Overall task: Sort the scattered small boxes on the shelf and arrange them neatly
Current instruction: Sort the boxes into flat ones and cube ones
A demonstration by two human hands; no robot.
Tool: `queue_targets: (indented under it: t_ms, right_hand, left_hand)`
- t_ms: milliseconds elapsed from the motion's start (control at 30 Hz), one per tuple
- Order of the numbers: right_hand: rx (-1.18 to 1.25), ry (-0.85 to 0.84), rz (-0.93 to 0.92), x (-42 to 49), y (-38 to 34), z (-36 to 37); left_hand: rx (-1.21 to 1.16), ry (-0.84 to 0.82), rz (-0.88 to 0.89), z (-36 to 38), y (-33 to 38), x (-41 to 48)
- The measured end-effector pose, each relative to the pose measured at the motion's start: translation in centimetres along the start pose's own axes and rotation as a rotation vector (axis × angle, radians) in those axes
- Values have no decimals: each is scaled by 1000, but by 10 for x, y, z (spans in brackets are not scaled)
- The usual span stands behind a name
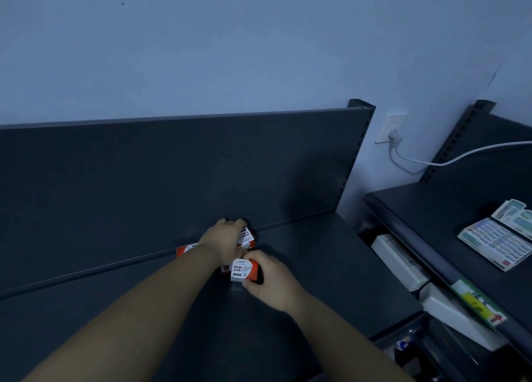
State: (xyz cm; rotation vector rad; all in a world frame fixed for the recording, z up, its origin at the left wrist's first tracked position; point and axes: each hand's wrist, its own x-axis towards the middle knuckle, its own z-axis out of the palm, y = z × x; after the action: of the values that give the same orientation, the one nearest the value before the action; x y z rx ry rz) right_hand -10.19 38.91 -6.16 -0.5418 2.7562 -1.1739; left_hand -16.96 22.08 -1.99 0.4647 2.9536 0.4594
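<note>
Several small red-and-white paper clip boxes lie clustered on the dark shelf near its back panel. My right hand grips the nearest paper clip box, its printed face up, fingers curled round its right end. My left hand covers and holds a second box against the back panel, fingers curled over its far edge. A third box pokes out to the left of my left wrist. Another box between my hands is mostly hidden.
The shelf's back panel rises just behind the boxes. To the right stands a second shelf with flat colourful packs. White boxes sit lower between the shelves. A white cable runs from a wall socket.
</note>
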Motion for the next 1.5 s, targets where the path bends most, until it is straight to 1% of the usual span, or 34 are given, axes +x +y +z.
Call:
queue_targets:
  t_ms: [200, 300, 400, 533, 600, 700, 767, 833, 900, 967, 1100, 1200, 1333, 1433, 1500]
  right_hand:
    - [-54, -12, -78, -2, -3, -4]
    - [-30, -3, -82, -1, -5, -1]
    - [8, -24, -56, 1, -6, 3]
    - [-40, -53, -55, 2, -10, 3]
    - [-36, -71, -56, 2, -11, 1]
    - [61, -22, -31, 2, -12, -2]
    - [154, 74, 0, 4, -13, -3]
    - [170, 128, 18, 7, -16, -2]
    - [141, 111, 34, 11, -19, 1]
    - [101, 60, 54, 14, -23, 8]
    - [-33, 20, 82, 17, -26, 20]
    - [-79, 15, 86, 15, -27, 22]
    - [-117, 29, 105, 12, -31, 20]
    - [-212, 77, 96, 10, -36, 22]
    - [-227, 104, 79, 9, -40, 25]
  left_hand:
    - [-71, -30, 17, 5, -1, -7]
    - [-108, -8, -28, 7, -7, -11]
    - [-65, 33, -69, 8, -13, -16]
    - [-76, 59, -76, 5, -23, -28]
    - [-207, 89, -81, 4, -30, -35]
    - [-535, 217, -108, -2, -39, -46]
    - [-642, 253, -130, -10, -43, -52]
    - [-693, 228, -126, -16, -48, -57]
    - [-653, 193, -121, -19, -53, -64]
    - [-580, 170, -109, -20, -56, -72]
    - [-530, 164, -126, -19, -62, -86]
    - [-501, 175, -147, -20, -68, -96]
    - [-507, 205, -172, -24, -73, -112]
    - [-527, 226, -205, -24, -80, -126]
    - [-533, 250, -228, -23, -86, -136]
